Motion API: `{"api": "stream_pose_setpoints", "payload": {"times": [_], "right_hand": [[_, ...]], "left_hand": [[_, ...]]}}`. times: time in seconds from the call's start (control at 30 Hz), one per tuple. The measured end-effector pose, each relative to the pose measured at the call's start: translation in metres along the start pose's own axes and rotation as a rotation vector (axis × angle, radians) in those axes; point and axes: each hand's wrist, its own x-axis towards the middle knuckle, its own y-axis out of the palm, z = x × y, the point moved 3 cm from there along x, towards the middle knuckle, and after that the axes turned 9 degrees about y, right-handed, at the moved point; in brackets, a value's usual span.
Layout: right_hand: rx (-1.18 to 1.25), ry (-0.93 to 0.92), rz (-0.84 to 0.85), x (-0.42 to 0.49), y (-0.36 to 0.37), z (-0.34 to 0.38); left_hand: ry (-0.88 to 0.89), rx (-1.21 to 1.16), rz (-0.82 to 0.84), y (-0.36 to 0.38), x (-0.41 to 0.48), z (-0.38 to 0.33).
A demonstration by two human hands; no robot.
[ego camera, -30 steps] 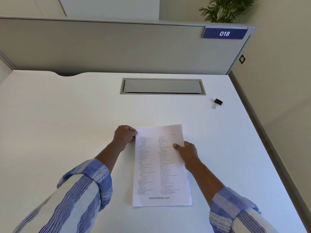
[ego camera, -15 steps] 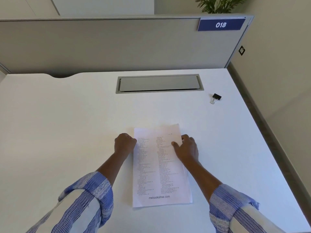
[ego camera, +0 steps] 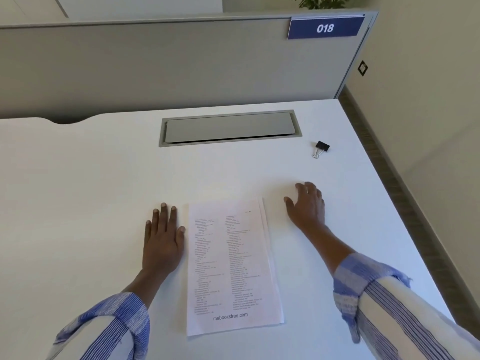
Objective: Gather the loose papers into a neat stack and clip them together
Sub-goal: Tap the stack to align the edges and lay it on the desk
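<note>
Your papers (ego camera: 233,266) lie in one stack at the near middle of the white surface (ego camera: 91,178), printed side up, long edges running away from you. The stack is close to square, but a sliver of lower sheets shows along its right edge near the far corner, so it looks to me gathered though not perfectly flush.

Your left hand (ego camera: 162,240) rests palm down at 9 o'clock from the stack, just beside its left edge. Its fingers (ego camera: 163,216) are spread flat and hold nothing; placed there, it can brace the sheets against sliding. Your right hand (ego camera: 307,206) sits at about 2 o'clock from the stack, clear of the paper, fingers loosely curled, open and empty. It points toward the binder clip (ego camera: 321,148), which lies well apart at 1 o'clock, near the right edge of the surface and right of the grey cable hatch (ego camera: 230,128).

That placement suggests you are at the fetch-the-clip step. Before clipping, tap that right edge flush, or the clip will likely lock the offset in.
</note>
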Motion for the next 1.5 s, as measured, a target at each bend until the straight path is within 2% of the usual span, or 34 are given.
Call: {"api": "stream_pose_setpoints", "payload": {"times": [0.3,0.57,0.77,0.93,1.03,1.17,1.23,1.33,1.43,1.5], "right_hand": [[-0.053,0.149,0.001,0.104,-0.025,-0.001],[-0.188,0.112,-0.006,0.164,-0.033,0.004],[-0.221,0.068,-0.037,0.169,-0.032,0.007],[-0.123,0.012,-0.077,0.145,-0.031,0.01],[0.041,0.014,-0.088,0.119,-0.031,0.017],[0.489,0.092,-0.008,0.056,-0.038,0.041],[0.762,0.154,0.12,0.014,-0.038,0.058],[1.102,0.242,0.415,-0.047,-0.039,0.081],[1.24,0.242,0.622,-0.101,-0.048,0.098],[1.251,0.234,0.699,-0.129,-0.054,0.104]], "left_hand": [[0.021,-0.013,-0.02,0.002,0.001,0.002],[0.006,-0.023,-0.014,0.001,0.001,0.003],[0.009,-0.03,-0.013,0.001,0.001,0.003],[0.006,-0.036,-0.016,0.0,0.0,0.001],[0.014,-0.04,-0.016,-0.001,-0.001,0.001],[0.007,-0.039,-0.016,-0.003,0.0,0.001],[0.008,-0.051,-0.007,-0.005,-0.001,0.0],[-0.007,-0.118,0.016,-0.009,0.002,-0.001],[-0.113,-0.368,0.007,-0.032,0.008,-0.013],[-0.068,-0.546,-0.088,-0.062,0.006,-0.039]]}}
